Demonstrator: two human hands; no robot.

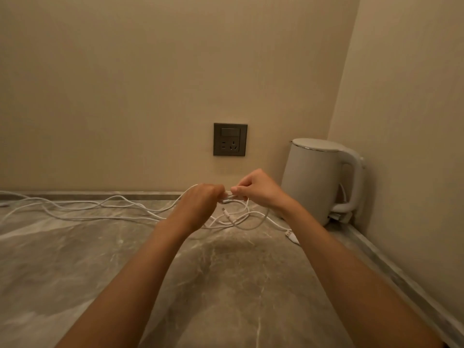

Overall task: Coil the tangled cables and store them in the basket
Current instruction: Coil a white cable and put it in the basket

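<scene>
The cables (140,214) are found on the marble-patterned tabletop (226,285), with one part of the tangle lifted just above it. That part is held between the two grips, which are set almost knuckle to knuckle near the back wall (150,71). The left grip (200,200) is closed round a white strand, its fingers curled and its back turned to the camera; the strand is seen coming out over the top of it. The right grip (258,189) is narrowed to a pinch, and a short white piece is caught between thumb and forefinger. Several loose loops are hung below the two grips, and a small plug (224,209) is seen dangling among them. From there long strands are spread in wavy lines across the tabletop to the left edge of the view. A flat white connector (292,236) is laid on the tabletop beside the right forearm. A white kettle (313,179) is stood in the corner on the right, just behind the right grip, with its own cord bundled at its base. A dark socket (230,139) is set in the wall above the grips. No basket can be made out.
</scene>
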